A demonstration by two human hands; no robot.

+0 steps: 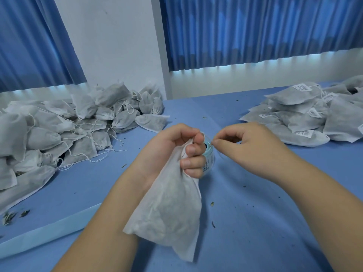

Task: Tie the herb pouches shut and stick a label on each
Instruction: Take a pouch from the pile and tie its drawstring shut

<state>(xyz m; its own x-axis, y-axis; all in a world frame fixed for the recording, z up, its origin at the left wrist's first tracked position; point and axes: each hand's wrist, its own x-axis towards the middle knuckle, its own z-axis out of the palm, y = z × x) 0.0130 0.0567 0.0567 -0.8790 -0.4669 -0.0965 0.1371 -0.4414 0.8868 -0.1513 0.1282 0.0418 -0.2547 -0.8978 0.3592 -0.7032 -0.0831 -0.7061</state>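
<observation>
One view only, from the head camera, so I judge everything from it.

The main risk I see is in my left hand point(176, 152). It is doing two jobs: its fingers are curled tight around the gathered neck of the pouch point(169, 213), and the roll of labels point(209, 160) sits against those same fingertips. If I pull hard with the right hand point(251, 148), the roll may twist out or the neck may slip loose, spilling herbs onto the blue table point(255, 222). Crumbs point(212, 203) already lie there. I cannot see a knot at the neck, since the fingers hide it, so an untied pouch could get labelled by mistake. A peeled label could also fold onto itself or catch my fingertip before it reaches the cloth.

My right hand pinches, thumb to forefinger, something thin at the top rim of the roll. I take it for the edge of a label point(211, 142), though it is too small to be sure.

The pouch hangs down from the left fist towards me, its body below the wrist and above the table. The roll is just right of the fist, between the two hands. The plain pile point(68, 130) lies far left, and the labelled pile point(314, 118) far right.
</observation>
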